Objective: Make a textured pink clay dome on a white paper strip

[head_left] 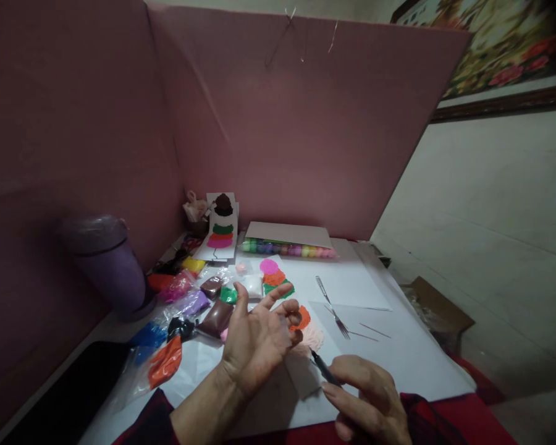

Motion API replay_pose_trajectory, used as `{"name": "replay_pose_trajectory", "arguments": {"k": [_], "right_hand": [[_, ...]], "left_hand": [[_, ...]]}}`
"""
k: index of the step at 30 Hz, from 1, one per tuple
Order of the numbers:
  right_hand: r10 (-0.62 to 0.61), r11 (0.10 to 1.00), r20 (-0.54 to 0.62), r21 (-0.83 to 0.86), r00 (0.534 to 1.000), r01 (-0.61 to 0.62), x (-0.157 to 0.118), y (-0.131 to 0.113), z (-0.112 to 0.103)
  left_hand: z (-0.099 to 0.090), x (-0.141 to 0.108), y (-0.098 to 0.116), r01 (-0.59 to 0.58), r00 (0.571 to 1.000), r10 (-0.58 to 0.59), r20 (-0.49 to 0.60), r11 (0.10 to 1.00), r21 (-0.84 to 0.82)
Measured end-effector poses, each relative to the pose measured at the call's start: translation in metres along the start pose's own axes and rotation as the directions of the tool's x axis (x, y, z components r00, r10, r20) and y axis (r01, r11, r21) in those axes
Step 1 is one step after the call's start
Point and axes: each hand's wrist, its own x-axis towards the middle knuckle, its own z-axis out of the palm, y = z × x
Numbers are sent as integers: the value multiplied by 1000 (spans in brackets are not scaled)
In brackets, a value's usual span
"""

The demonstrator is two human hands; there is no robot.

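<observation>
My left hand (262,340) is palm up, fingers spread and slightly curled, with nothing seen in it. To its right, my right hand (368,398) holds a dark pen-like tool (324,369) between thumb and fingers. The tool's tip points at pale pink textured clay (312,339) on a narrow white card (303,377). Orange clay (302,316) lies just above the pink, partly behind my left fingers. Farther back, another card carries a magenta circle (269,266), orange and green (285,288) clay.
Bagged clay, including brown (217,318) and orange (165,361), covers the left side. A purple bottle (113,266) stands far left. A metal fork (332,307) and thin sticks (375,330) lie right. A decorated card (220,238) leans behind.
</observation>
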Motion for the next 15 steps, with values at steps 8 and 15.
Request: {"name": "replay_pose_trajectory", "arguments": {"k": [8, 15], "right_hand": [[-12, 1000, -19, -13, 1000, 11, 1, -1, 0], [-25, 999, -29, -24, 999, 24, 10, -3, -1]], "left_hand": [[-2, -1, -5, 92, 996, -92, 17, 995, 42], [2, -4, -8, 184, 975, -188, 116, 982, 51]]}}
